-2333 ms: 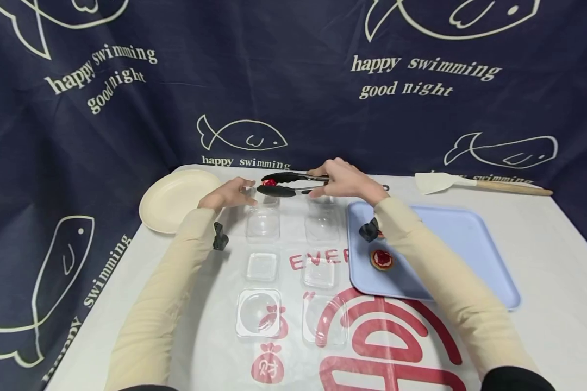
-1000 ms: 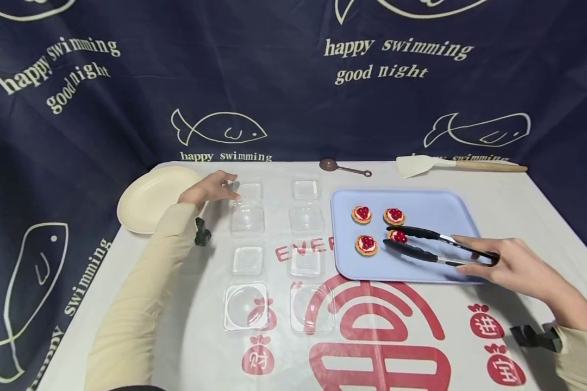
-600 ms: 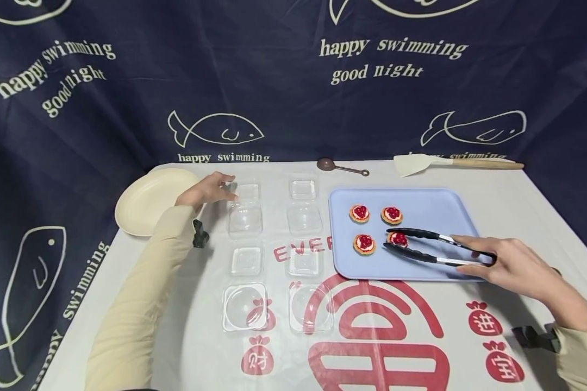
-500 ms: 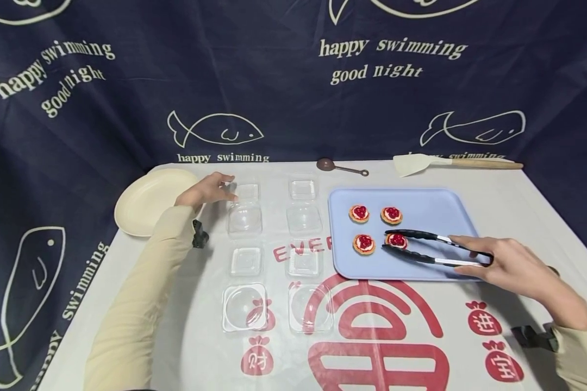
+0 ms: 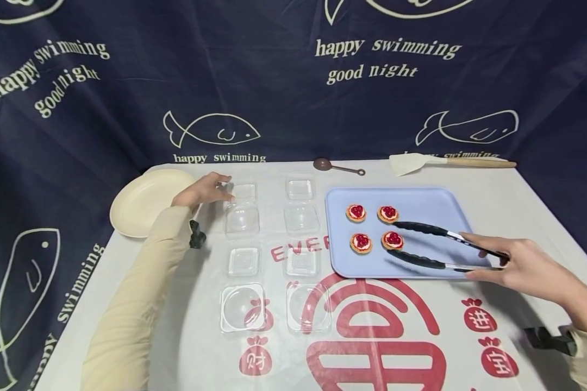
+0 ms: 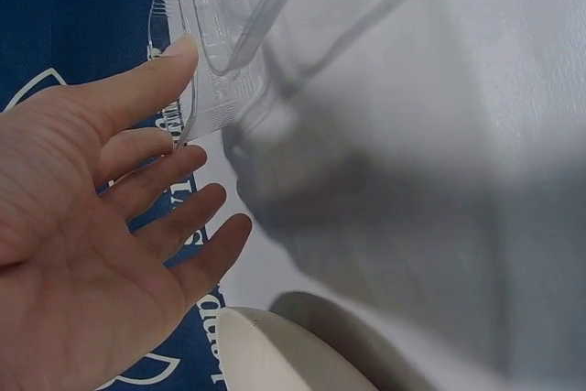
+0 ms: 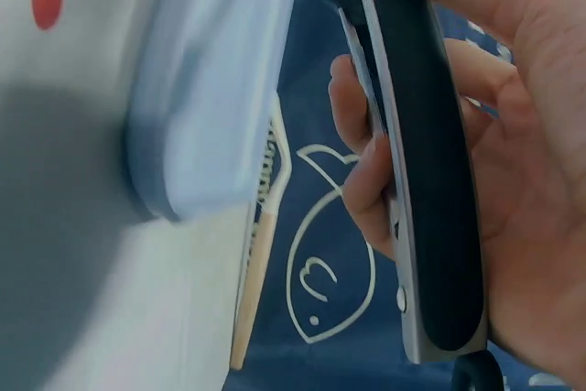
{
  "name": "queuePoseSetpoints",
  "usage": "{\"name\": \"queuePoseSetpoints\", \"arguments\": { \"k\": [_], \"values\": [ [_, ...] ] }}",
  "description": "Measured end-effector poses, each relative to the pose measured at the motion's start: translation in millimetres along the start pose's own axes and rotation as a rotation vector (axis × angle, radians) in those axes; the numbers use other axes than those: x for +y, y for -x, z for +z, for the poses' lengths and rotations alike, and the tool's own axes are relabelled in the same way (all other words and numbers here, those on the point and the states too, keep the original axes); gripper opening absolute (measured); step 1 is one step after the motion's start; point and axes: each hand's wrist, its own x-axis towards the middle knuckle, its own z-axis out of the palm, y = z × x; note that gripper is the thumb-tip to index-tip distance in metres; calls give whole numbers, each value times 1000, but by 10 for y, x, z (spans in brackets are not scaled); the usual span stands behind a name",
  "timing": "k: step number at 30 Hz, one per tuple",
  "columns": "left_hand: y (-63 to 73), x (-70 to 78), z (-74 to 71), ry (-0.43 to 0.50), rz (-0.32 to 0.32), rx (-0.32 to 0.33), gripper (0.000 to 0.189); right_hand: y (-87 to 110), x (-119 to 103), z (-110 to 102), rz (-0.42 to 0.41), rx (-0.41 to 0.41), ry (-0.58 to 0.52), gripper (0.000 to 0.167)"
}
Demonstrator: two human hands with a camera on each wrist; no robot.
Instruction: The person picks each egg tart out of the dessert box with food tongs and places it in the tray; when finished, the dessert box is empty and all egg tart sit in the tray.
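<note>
My right hand (image 5: pixel 528 266) grips black-and-silver tongs (image 5: pixel 420 262). Their handle (image 7: pixel 439 180) crosses the right wrist view. The tongs' arms are spread apart above the blue tray (image 5: pixel 440 201), ends beside a red-topped tart (image 5: pixel 393 240) lying on it. Three more tarts sit near it: a front-left tart (image 5: pixel 361 243), a back-left tart (image 5: pixel 356 212) and a back-right tart (image 5: pixel 388 213). At the far left, my left hand (image 5: pixel 203 190) has thumb and index finger at the edge of a clear plastic container (image 5: pixel 244 193), apparently pinching it. Its other fingers (image 6: pixel 211 258) are spread.
Several clear open containers stand in two columns mid-table, including a front-left container (image 5: pixel 243 307) and a back-right container (image 5: pixel 300 188). A cream plate (image 5: pixel 144 203) lies left, beneath the left forearm's far side. Behind the tray lie a brown scoop (image 5: pixel 323 164) and a spatula (image 5: pixel 408 163).
The tongs, earlier gripping a tart by the far-left container, have moved right to the tray. Since half a second ago they have spread and drawn back slightly from the tart. My left hand stays put.
</note>
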Motion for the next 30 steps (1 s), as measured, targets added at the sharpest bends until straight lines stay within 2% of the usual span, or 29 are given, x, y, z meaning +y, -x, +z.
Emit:
{"name": "queuePoseSetpoints", "arguments": {
  "k": [4,8,14,17,21,28,30],
  "values": [
    [0,-22,-8,1,-1,1,70,58,115,-118,158,15,-45,81],
    [-8,-40,-10,4,-6,-4,70,83,237,-193,346,2,-23,88],
    [-9,-43,-9,-1,-26,-6,70,101,428,-198,553,-14,-14,97],
    [-4,-37,-11,-6,-16,-4,70,105,501,-187,659,-10,-24,99],
    [-8,-26,-11,-2,-21,-4,70,104,610,-172,745,-24,4,96],
    [-28,-4,-13,15,-58,-12,73,115,820,-93,796,-63,54,71],
    [-31,-1,-11,19,-59,-12,73,108,848,-66,819,-79,62,68]
  ]
}}
